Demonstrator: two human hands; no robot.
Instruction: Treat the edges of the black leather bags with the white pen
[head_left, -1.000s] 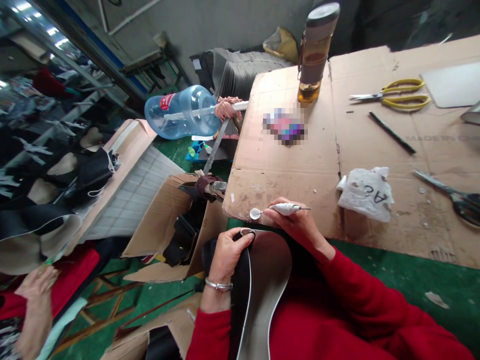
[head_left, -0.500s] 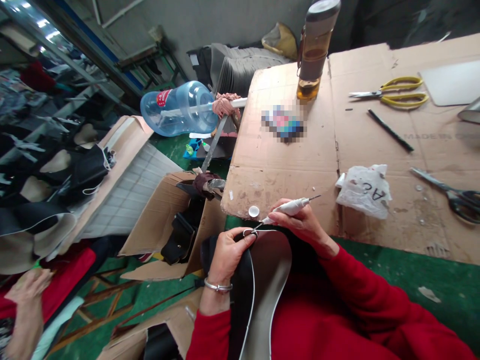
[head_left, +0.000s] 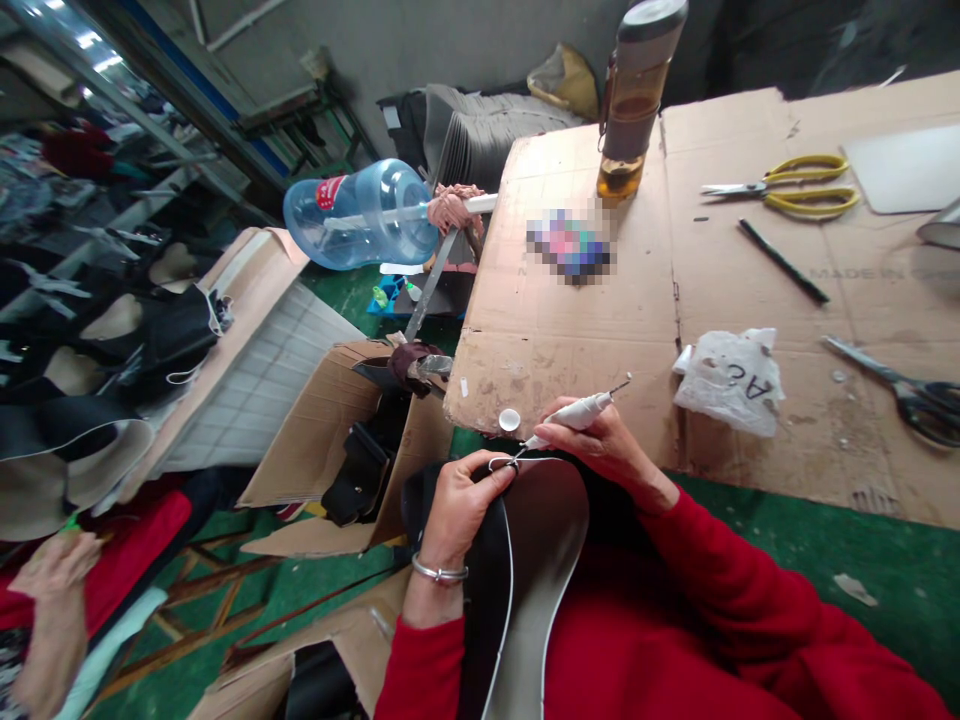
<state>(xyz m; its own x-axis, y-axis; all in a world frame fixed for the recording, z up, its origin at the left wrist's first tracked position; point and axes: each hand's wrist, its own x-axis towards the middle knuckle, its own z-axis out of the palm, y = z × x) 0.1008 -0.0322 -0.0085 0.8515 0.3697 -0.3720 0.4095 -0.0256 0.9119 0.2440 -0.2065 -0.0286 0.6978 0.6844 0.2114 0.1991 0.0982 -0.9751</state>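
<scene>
My left hand (head_left: 457, 510), with a bracelet at the wrist, pinches the upper edge of a black leather-like piece with grey lining (head_left: 551, 525). White edging runs along its curved rim, and a small white cord loop (head_left: 501, 461) stands out by my fingertips. My right hand (head_left: 611, 448) is closed around a white-handled awl (head_left: 577, 413). One metal end of the tool meets the piece beside my left thumb; the other sticks out up and to the right. Whether the point is through the material is too small to tell.
On the cardboard-covered table (head_left: 585, 350) are a white cap (head_left: 509, 419), a plastic bag (head_left: 731, 380), yellow-handled scissors (head_left: 810, 185), black-handled scissors (head_left: 926, 400), a black rod (head_left: 781, 262) and a drink bottle (head_left: 634, 100). Left stand a cardboard box (head_left: 300, 450), a water jug (head_left: 360, 215) and another person's hand (head_left: 56, 565).
The awl has tipped slightly and shifted a little left, still at the edge of the piece. The white loop by my left fingers looks larger. My left hand has barely moved.
</scene>
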